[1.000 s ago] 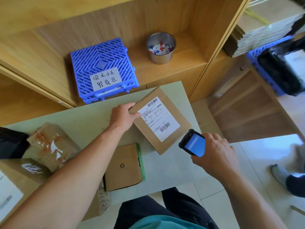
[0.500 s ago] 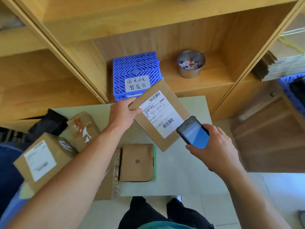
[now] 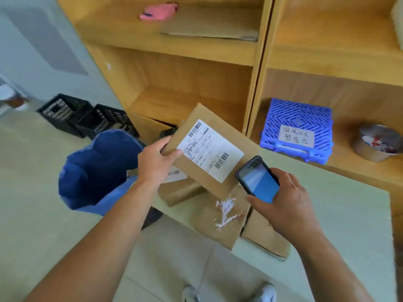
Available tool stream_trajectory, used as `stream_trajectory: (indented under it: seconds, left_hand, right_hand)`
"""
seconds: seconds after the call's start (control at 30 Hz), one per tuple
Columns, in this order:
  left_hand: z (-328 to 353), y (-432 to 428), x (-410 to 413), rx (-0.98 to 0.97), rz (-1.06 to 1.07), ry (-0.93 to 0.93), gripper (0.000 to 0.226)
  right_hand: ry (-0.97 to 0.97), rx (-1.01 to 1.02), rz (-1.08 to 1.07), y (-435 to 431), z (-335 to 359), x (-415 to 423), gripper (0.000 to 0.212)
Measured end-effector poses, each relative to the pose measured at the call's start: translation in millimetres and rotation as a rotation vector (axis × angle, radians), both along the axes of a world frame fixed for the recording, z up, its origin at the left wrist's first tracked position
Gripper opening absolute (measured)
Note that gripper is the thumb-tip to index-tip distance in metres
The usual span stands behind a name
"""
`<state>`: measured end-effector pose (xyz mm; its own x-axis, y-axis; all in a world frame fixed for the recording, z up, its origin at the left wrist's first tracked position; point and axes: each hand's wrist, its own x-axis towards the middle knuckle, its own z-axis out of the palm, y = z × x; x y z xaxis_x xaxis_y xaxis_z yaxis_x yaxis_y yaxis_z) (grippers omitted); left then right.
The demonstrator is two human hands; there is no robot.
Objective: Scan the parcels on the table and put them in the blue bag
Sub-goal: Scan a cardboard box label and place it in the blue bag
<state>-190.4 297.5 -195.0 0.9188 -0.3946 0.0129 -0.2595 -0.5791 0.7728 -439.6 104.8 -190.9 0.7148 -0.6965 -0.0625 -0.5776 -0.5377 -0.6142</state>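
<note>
Above table [image 3: 349,214], barcode-labelled parcel [image 3: 214,139] beside phone [image 3: 259,182]

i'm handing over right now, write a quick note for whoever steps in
Left hand grips the labelled parcel, lifted above the table.
Right hand holds the phone beside its label.
Blue bag stands open on the floor, left of the table.
Done: cannot tell if the scan went through.
Left: bag this parcel, then scan and bag the other parcels on the table.

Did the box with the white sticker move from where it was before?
Yes. The labelled parcel, gripped by the left hand, was below the blue crate; now it is left of it, nearer the blue bag.
</note>
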Motion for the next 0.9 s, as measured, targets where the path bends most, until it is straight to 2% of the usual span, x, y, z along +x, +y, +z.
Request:
stream_trajectory:
  seconds: [0.3, 0.37, 0.5, 0.63, 0.77, 0.9]
  left_hand:
    - [5, 253, 72, -0.124, 0.394, 0.071, 0.035]
    - [0, 302, 79, -0.179, 0.487, 0.102, 0.04]
    - [-27, 369, 80, -0.353, 0.691, 0.188, 0.038]
    - [-60, 415, 85, -0.355, 0.798, 0.259, 0.04]
    - [-70, 441, 131, -0.249, 0.827, 0.257, 0.042]
    - [-76, 456, 175, -0.193, 0.847, 0.246, 0.038]
  right_hand:
    - [-0.048, -0.01, 0.338, 180, 4, 148, 0.086]
    - [-0.059, -0.013, 0.416, 214, 2, 175, 0.084]
    - [-0.064, 0.022, 0.546, 261, -12, 218, 0.074]
    - [-0.105, 0.162, 0.515, 291, -33, 263, 0.068]
    - [-0.135, 0.161, 0.463, 302, -48, 320, 0.077]
    - [-0.151, 0.224, 0.37, 299, -49, 378, 0.073]
